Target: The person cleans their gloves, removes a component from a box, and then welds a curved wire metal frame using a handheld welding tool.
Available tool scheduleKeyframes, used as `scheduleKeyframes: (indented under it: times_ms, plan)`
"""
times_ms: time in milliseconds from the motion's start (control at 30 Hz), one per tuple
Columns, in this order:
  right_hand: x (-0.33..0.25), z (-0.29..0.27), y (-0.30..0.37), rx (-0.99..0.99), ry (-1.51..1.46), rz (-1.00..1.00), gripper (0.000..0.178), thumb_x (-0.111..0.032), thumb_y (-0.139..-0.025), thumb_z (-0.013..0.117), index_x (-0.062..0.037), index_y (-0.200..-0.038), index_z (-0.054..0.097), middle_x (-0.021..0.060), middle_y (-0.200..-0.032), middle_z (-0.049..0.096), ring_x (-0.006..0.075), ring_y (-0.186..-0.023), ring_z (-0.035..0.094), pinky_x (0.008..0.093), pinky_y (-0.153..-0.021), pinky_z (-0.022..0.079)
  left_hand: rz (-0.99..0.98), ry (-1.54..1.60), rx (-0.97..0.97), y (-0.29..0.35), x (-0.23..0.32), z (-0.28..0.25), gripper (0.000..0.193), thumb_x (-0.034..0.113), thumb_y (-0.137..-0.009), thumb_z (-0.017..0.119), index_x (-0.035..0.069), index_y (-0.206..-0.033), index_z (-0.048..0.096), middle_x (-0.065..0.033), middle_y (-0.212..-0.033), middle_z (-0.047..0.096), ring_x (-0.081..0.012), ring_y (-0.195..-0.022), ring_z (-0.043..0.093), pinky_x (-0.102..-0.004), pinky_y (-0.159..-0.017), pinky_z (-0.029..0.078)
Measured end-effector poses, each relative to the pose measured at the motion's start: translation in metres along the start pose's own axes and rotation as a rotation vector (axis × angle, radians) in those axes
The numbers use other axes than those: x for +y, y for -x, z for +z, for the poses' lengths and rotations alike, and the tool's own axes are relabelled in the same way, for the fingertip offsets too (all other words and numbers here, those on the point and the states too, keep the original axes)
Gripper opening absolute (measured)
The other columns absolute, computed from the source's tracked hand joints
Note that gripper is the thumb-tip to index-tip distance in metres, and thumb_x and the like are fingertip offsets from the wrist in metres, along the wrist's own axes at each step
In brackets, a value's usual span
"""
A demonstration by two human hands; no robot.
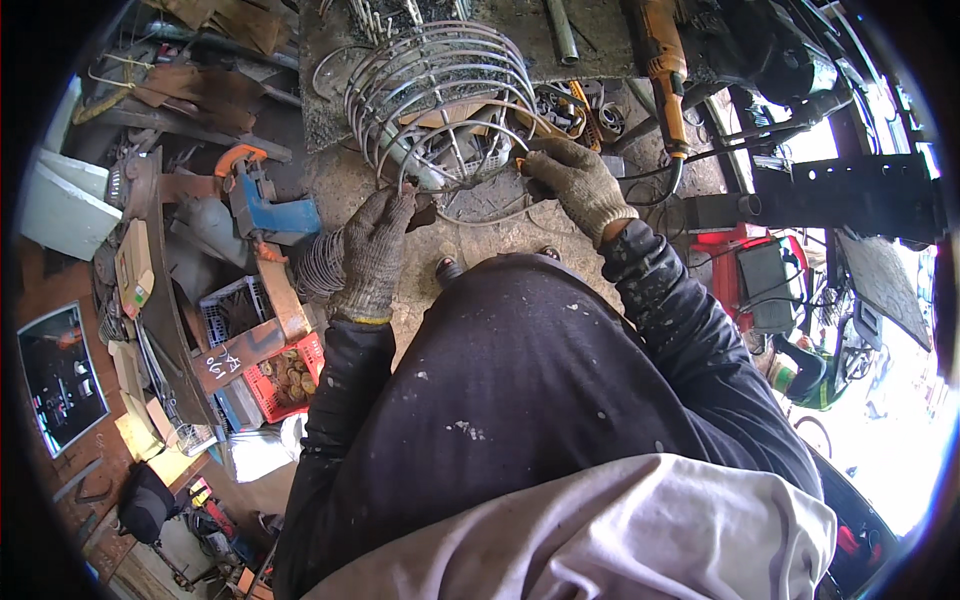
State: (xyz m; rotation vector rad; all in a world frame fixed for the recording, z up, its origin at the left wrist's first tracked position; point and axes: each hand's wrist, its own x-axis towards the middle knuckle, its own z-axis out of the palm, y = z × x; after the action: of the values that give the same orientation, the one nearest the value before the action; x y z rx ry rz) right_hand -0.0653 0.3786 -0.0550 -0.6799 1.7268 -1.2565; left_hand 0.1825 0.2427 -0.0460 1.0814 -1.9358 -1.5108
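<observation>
A round cage of bent metal rods, its rings set in a row along crossing bars, rests on the edge of the dark workbench in front of me. My left hand, in a grey knitted glove, pinches the near left rim of this cage. On the other side, my gloved right hand is closed by the near right rim. A small orange bit shows at its fingertips; what it belongs to is hidden.
An orange power tool lies at the bench's right, its cord hanging down. To the left are a blue clamp-like tool, a coil of wire and a red basket of small parts. Below the cage, an open box holds tools.
</observation>
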Motion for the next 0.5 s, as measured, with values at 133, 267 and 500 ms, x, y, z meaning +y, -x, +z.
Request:
scheduleKeyframes:
  times_ms: [133,267,500]
  plan:
    - [-0.01,-0.004,0.006,0.02,-0.086,0.034,0.038,-0.028,-0.097,0.063,0.0014,-0.121,0.065,0.0073,-0.097,0.071,0.0142,-0.084,0.065,0.0286,-0.079,0.052,0.06,0.029,0.014,-0.002,-0.015,0.001,0.033,0.024,-0.102,0.056,-0.003,-0.118,0.065,-0.0137,-0.105,0.073,-0.0205,-0.096,0.071,-0.0304,-0.087,0.054]
    - [-0.015,-0.026,0.016,0.207,-0.188,0.01,0.038,-0.028,-0.098,0.062,0.0016,-0.122,0.064,0.0068,-0.097,0.07,0.0133,-0.081,0.064,0.0281,-0.076,0.052,-0.014,0.107,0.006,-0.007,-0.035,0.0,0.033,0.023,-0.103,0.055,-0.004,-0.119,0.064,-0.0154,-0.104,0.073,-0.0221,-0.096,0.071,-0.0319,-0.089,0.054]
    - [-0.046,-0.115,0.048,0.787,-0.254,-0.367,0.028,-0.021,-0.097,0.061,0.0,-0.115,0.066,0.0102,-0.103,0.07,0.0186,-0.086,0.069,0.0284,-0.077,0.056,-0.067,0.226,0.004,-0.002,-0.021,0.006,0.037,0.024,-0.102,0.056,-0.006,-0.123,0.061,-0.0167,-0.104,0.072,-0.0231,-0.094,0.072,-0.0331,-0.09,0.054]
